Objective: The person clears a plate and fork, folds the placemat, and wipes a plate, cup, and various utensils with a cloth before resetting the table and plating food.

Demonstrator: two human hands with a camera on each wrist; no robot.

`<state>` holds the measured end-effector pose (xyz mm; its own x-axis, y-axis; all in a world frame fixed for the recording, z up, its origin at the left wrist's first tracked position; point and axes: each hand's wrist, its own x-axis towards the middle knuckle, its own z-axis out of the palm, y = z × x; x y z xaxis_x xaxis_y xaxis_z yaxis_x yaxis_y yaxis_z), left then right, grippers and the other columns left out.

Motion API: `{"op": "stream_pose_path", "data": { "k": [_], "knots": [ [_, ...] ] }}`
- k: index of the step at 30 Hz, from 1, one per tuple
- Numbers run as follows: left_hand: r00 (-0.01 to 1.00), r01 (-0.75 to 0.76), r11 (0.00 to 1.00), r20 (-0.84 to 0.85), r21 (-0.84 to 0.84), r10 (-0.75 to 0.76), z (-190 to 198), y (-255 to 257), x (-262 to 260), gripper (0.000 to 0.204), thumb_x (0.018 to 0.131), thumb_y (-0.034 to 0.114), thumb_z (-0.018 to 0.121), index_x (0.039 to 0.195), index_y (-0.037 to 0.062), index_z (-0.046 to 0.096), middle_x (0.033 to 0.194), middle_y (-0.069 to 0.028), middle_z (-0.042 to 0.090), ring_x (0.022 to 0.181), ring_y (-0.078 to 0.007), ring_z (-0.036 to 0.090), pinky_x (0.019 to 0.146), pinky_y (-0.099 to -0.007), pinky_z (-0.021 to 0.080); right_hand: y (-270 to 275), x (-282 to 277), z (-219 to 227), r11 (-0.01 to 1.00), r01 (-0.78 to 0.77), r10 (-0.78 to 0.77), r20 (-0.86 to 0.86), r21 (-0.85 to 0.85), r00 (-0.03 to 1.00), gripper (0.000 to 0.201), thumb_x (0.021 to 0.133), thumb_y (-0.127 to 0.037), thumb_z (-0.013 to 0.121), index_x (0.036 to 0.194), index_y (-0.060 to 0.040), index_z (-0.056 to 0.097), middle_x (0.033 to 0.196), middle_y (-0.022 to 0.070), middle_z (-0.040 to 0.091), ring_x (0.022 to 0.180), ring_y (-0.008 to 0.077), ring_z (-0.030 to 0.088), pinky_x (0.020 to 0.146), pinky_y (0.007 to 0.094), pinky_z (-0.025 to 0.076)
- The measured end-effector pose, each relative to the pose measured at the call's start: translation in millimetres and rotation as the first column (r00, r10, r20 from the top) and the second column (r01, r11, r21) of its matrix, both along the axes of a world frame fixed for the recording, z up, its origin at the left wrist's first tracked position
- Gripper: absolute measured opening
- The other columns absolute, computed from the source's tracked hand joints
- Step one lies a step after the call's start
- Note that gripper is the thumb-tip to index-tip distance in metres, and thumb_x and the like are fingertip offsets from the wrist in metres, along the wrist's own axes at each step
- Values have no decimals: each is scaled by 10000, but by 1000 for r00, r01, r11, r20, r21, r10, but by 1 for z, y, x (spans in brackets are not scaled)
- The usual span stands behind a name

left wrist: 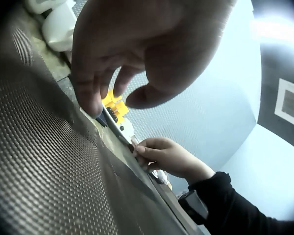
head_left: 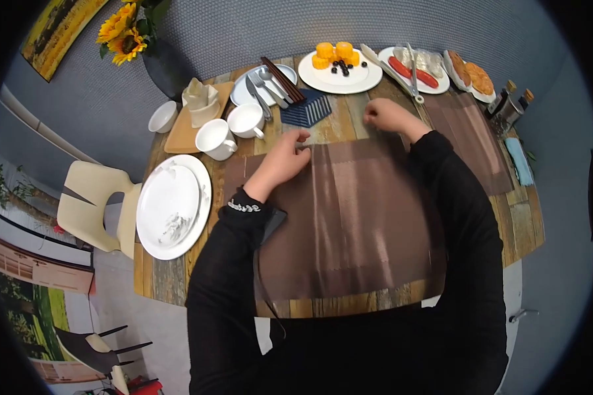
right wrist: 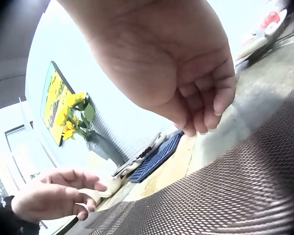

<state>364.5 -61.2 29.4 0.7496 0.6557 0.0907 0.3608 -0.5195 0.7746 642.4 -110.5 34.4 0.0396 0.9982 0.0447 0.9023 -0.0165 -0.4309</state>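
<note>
The left hand [head_left: 282, 160] is above the upper left part of a brown woven placemat [head_left: 349, 217], its fingers and thumb loosely bent and apart. Beyond the placemat's far edge, the right hand [head_left: 390, 118] hangs with fingers curved downward. In the right wrist view nothing shows between the fingers of the right hand [right wrist: 186, 73], and the left hand [right wrist: 56, 196] also appears empty. A dark blue striped mat [head_left: 308, 109] lies between and beyond the hands. In the left wrist view, the left hand [left wrist: 142, 54] looms close over the placemat [left wrist: 49, 161].
Two white cups [head_left: 215, 139], a wooden tray [head_left: 178, 139] and stacked white plates [head_left: 168, 191] stand at left. Cutlery and chopsticks lie on a plate [head_left: 241, 92]. Across the back are plates of yellow food [head_left: 325, 51] and sausages [head_left: 423, 78]; bottles [head_left: 502, 99] stand right.
</note>
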Motion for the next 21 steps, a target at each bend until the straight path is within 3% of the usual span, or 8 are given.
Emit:
{"op": "stream_pose_path", "data": {
  "k": [2,4,5,7,8,13,16,21],
  "knots": [
    [992,74,997,-98,-2,-73,17,-22,-4,425,758,139,568,1133,-10,435,1100,-145,487,803,-200,554,710,-284,468,-23,17,0,999,19,-20,16,49,1000,119,678,-118,556,732,-24,607,752,158,604,726,306,579,642,367,451],
    [954,300,912,-112,281,-279,16,-38,-7,621,699,247,661,1201,7,386,1174,-228,422,1055,-323,457,865,-368,389,-51,28,7,997,57,-59,33,55,998,118,674,-121,563,727,-24,604,745,155,602,725,302,578,643,363,449],
    [950,312,909,-106,276,-293,19,-48,-8,621,699,247,661,1201,7,386,1174,-228,422,1055,-323,457,865,-368,389,-64,34,10,989,123,-126,25,85,992,121,674,-125,568,730,-24,604,744,153,600,725,303,576,641,365,447],
    [884,439,852,-308,286,-352,27,-69,-9,797,645,350,703,1267,32,320,1258,-248,340,1171,-378,332,954,-380,315,-90,46,11,973,204,-208,25,110,978,124,674,-129,573,733,-25,603,743,151,599,725,303,574,638,366,445],
    [847,478,842,-385,251,-366,25,-74,-8,936,586,445,717,1308,60,262,1313,-248,272,1214,-397,264,986,-416,270,-102,53,9,964,251,-253,17,85,967,137,688,-123,578,765,-11,590,750,149,593,723,281,573,645,351,443],
    [755,520,794,-604,315,-255,19,-91,-2,1023,550,546,701,1332,89,225,1356,-245,191,1266,-389,163,1015,-434,215,-162,100,-4,901,395,-417,113,177,902,200,707,-107,567,870,8,565,850,178,573,801,292,563,697,357,438],
    [728,499,826,-644,263,-235,19,-92,1,1047,535,541,713,1345,117,202,1376,-236,146,1272,-386,151,1017,-420,214,-199,123,-11,746,594,-665,359,300,655,234,732,-125,534,921,13,519,958,212,545,913,369,511,760,414,422],
    [737,492,833,-631,252,-244,16,-93,0,1062,513,509,739,1346,128,202,1377,-231,147,1275,-386,141,1021,-412,211,-249,158,-17,627,699,-771,404,344,493,359,749,-198,547,998,45,456,987,240,533,906,405,509,794,437,418]
  ]
}}
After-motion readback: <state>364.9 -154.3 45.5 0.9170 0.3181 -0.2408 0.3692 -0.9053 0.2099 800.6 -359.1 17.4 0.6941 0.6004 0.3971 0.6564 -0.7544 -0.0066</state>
